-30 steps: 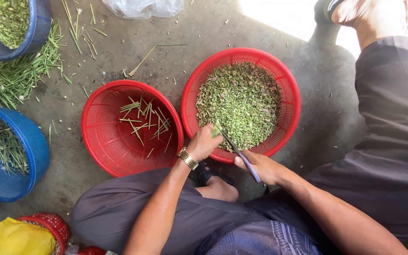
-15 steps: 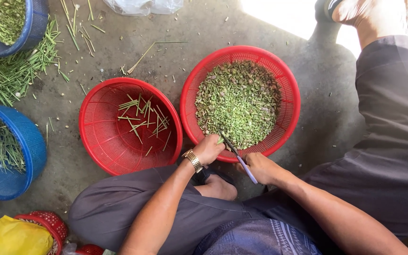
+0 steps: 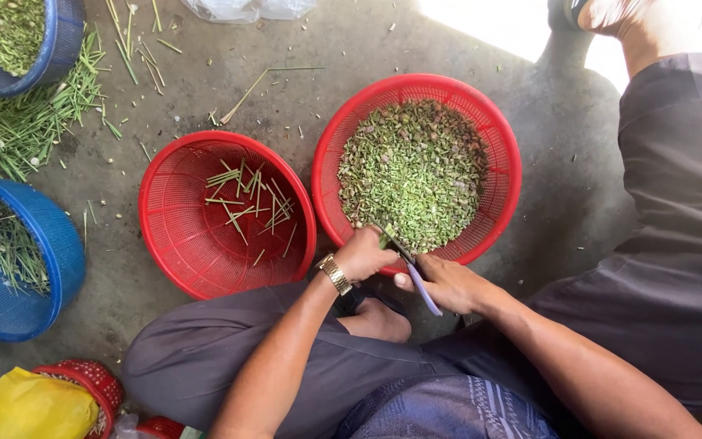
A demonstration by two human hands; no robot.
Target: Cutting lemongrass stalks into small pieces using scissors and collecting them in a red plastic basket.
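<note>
Right hand point(image 3: 448, 284) gripped a small knife point(image 3: 416, 276); left hand point(image 3: 365, 254) pinched thin, light, bendy green stems point(image 3: 383, 237), best held near the cut end, over the red basket point(image 3: 505, 146).

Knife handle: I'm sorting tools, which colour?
Pale purple handle, in the right hand; head view.

Gold wristwatch point(image 3: 335, 274) on bare left arm, grey trousers point(image 3: 205, 366), blue patterned cloth point(image 3: 448, 410) at waist.
</note>
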